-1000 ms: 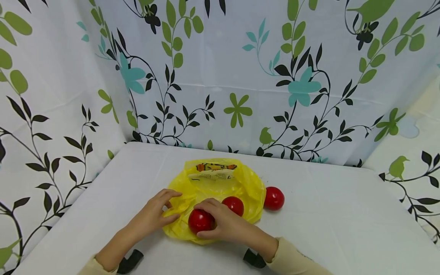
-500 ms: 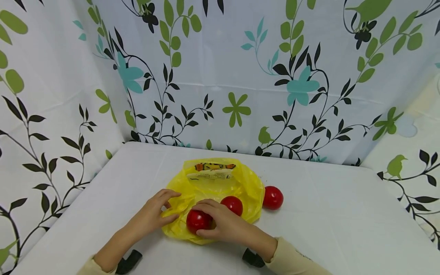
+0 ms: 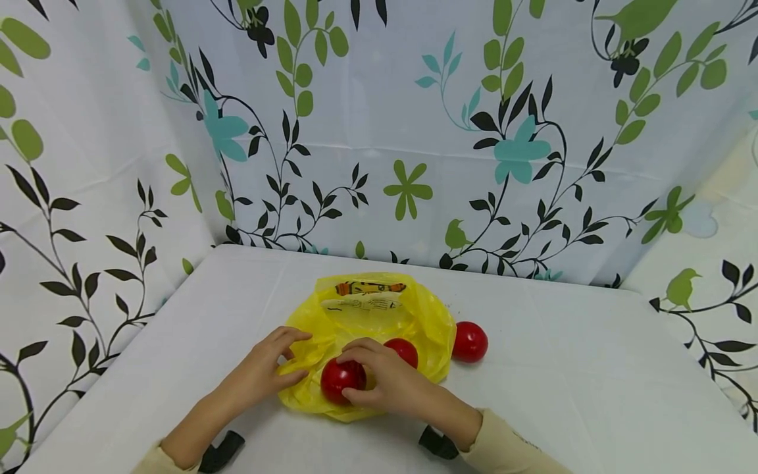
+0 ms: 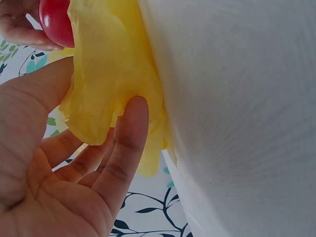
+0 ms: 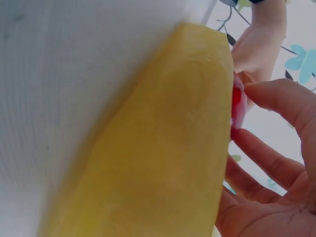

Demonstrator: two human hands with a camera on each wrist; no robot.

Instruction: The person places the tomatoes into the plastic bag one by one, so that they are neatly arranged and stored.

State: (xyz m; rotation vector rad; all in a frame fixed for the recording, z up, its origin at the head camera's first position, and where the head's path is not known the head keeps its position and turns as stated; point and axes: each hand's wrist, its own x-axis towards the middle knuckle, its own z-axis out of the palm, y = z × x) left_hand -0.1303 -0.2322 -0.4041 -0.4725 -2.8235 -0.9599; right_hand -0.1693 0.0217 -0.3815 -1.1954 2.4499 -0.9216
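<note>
Holding a red ball (image 3: 343, 380) lightly with the right hand (image 3: 387, 382), by curved thumb and fingertips at its right side, with a gap showing between ball and palm. Gripping the side of a yellow bag (image 3: 429, 316) with the left hand (image 3: 263, 365), catching the plastic between thumb and fingers. Drew the right hand slightly rightward over the last half second, baring more of the held ball without visibly shifting it or the bag; probably holding more loosely now, to judge by that gap. Look for the held ball in the left front of the bag's opening, with yellow on every side; being round, pointing nowhere and having no long axis. Appears, for the bag, to open upward and toward the near side, stretching somewhat longer left to right. Find a second ball (image 3: 404, 352) farther right in the bag, partly covered by the right hand, and a third ball (image 3: 470, 342) just beside the bag's right edge, on the white table (image 3: 545, 388).
</note>
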